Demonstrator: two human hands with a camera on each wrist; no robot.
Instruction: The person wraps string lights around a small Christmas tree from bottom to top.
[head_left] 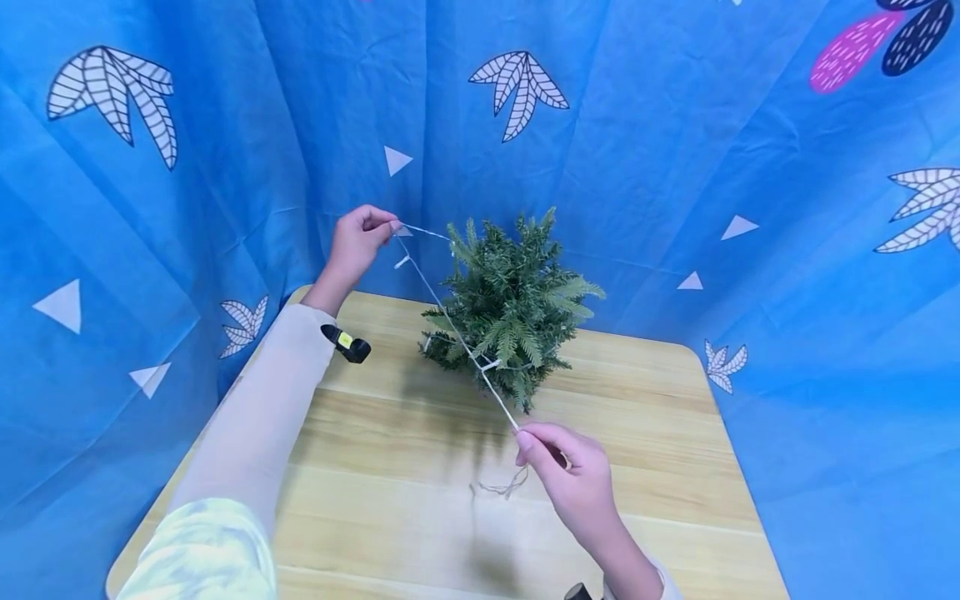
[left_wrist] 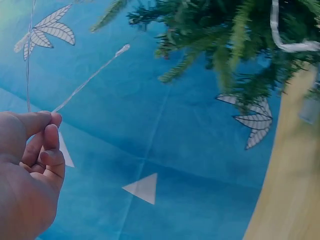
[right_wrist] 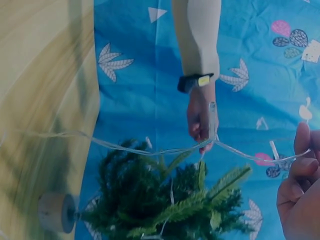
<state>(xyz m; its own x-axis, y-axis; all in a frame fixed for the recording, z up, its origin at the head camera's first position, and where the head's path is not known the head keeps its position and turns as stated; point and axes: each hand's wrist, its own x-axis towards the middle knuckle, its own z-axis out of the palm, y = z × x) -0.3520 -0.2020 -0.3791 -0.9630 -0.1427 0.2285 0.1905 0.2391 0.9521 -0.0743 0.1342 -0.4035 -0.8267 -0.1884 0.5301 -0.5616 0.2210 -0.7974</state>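
A string of lights (head_left: 442, 310) with a clear wire and small bulbs stretches between my two hands, in front of a small artificial Christmas tree (head_left: 517, 292). My left hand (head_left: 358, 243), at the tree's upper left, pinches the wire between thumb and fingertips; from there one stretch runs into the branches. Nearer the table's front, my right hand (head_left: 573, 471) pinches the same wire, and its loose end hangs below the fingers. In the right wrist view the tree's round wooden base (right_wrist: 57, 212) shows, and more wire lies on the branches.
The tree stands toward the back of a light wooden table (head_left: 390, 467) with rounded corners. Blue patterned cloth (head_left: 637, 150) hangs behind and along both sides. A dark strap with a small camera (head_left: 347, 342) sits on the left wrist.
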